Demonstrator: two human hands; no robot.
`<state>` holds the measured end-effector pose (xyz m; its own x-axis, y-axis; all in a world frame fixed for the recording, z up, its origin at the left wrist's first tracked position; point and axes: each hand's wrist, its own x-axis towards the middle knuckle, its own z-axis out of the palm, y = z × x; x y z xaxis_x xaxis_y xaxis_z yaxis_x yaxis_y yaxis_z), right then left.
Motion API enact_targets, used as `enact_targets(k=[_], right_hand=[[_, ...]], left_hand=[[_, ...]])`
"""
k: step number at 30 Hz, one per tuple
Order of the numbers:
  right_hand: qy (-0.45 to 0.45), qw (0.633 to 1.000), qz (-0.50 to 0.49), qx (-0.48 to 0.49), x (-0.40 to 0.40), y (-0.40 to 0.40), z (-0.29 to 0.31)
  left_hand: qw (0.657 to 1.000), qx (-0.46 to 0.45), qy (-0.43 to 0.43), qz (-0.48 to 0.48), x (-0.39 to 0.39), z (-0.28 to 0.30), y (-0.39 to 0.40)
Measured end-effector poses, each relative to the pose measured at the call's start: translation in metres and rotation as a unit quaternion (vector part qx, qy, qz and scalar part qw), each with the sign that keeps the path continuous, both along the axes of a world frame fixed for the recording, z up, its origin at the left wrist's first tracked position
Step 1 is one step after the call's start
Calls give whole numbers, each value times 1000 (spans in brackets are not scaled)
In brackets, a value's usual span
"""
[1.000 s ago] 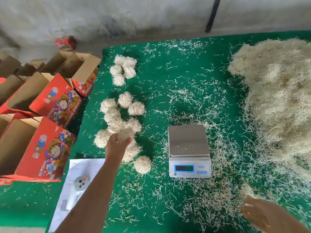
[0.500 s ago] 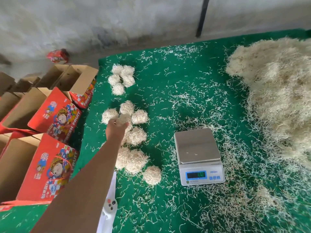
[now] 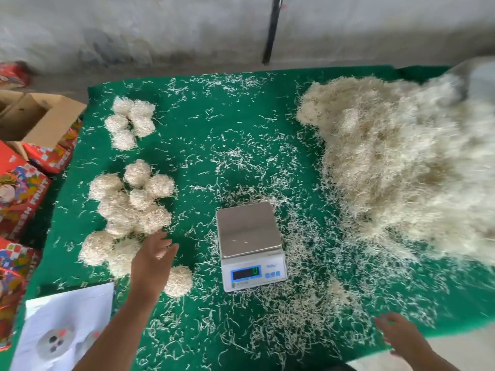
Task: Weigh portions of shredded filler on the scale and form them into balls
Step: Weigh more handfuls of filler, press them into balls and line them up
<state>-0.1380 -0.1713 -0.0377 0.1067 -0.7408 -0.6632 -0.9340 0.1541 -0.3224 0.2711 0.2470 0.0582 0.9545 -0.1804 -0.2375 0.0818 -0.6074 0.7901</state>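
A small digital scale [image 3: 249, 231] stands mid-table, its steel pan bare apart from a few strands. A big heap of pale shredded filler [image 3: 401, 162] covers the right side of the green table. Several finished filler balls [image 3: 131, 204] lie in a cluster at the left, and a smaller group of balls [image 3: 130, 121] lies farther back. One ball [image 3: 179, 281] sits alone just right of my left wrist. My left hand [image 3: 154, 259] hovers open, fingers spread, at the near edge of the cluster. My right hand [image 3: 401, 336] is open at the lower right, over loose shreds.
Loose filler shreds are scattered over the green cloth [image 3: 214, 135]. Red printed cardboard boxes [image 3: 24, 167] stand open off the table's left edge. A white sheet with a small device [image 3: 61, 336] lies at the near left corner. A grey wall runs behind.
My left hand has let go of the ball it carried onto the cluster and drawn back toward me, now open. My right hand has come back into view at the lower right.
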Motion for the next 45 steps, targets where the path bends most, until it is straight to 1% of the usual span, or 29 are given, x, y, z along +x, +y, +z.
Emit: enact_targets(k=[3,7,9,12,15,17,22,26,31,33,35,38,42,45], right_hand=[[5,996,88,-31,29,-10,35],[-46,988,137,-57,64,-38,54],[-81,987,126,-58,73,-59,55],[-114,982,131,-80,85,-89,58],[-120,975,164,-94,95,-119,57],[-116,970,192,-99,99,-140,56],[-117,953,248,-132,109,-195,45],[-122,942,267,-162,121,-238,28],[-118,935,280,-181,132,-275,6],[-148,934,268,-185,135,-281,1],[-187,938,241,-165,135,-280,4],[-264,932,216,-125,127,-265,23],[-323,911,239,-96,106,-239,63],[-365,887,268,-87,90,-217,96]], left_hand=[[999,-15,29,-30,-63,1,-20],[997,-19,77,-26,-115,1,-39],[997,-7,81,-17,-131,-2,-48],[996,20,76,-34,-150,-3,-62],[996,20,87,-25,-167,-6,-79],[995,40,91,-29,-179,-7,-97],[987,103,123,-29,-204,3,-170],[983,124,104,-91,-232,21,-241],[981,100,95,-134,-254,30,-316],[978,102,83,-160,-258,28,-338],[977,90,81,-175,-259,26,-357],[978,37,113,-171,-258,23,-387],[969,-63,192,-144,-250,40,-427],[962,-95,190,-174,-242,56,-449]])
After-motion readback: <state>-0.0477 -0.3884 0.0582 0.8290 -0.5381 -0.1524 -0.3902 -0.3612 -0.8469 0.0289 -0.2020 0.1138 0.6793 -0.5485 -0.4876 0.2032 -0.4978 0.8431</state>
